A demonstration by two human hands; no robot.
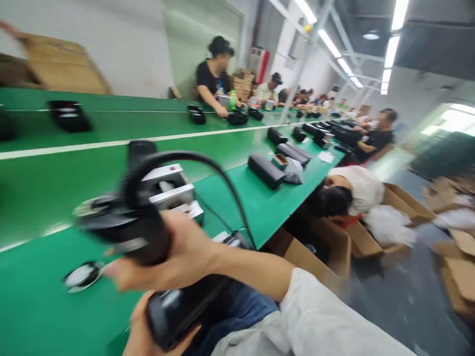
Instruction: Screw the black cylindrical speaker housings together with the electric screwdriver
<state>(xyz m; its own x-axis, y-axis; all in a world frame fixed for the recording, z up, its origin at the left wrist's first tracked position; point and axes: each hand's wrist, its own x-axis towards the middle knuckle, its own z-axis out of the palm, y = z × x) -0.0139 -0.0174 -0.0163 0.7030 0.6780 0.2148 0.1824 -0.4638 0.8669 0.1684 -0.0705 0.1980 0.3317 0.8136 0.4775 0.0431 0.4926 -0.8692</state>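
My right hand (pixel 181 249) is closed around a bulky black object (pixel 152 232), blurred by motion, whose exact kind I cannot make out. A thick black cord or strap (pixel 193 157) arches from its top down toward the table edge. Lower down, my left hand (pixel 143 321) grips a long black casing (pixel 193 299) with a rounded end, held over my lap beneath the right forearm. On the green bench to the left lies a small round part (pixel 83 276) with a black rim and pale centre. Behind the right hand stands a silver box (pixel 168 183) with a red switch.
Several long black casings (pixel 266 170) lie along the green bench (pixel 230 180), near a plastic bag (pixel 294 170). Black parts (pixel 70 116) sit on the belt beyond the white line. A co-worker (pixel 356 190) bends over cardboard boxes (pixel 315 257) at the right; others sit further along.
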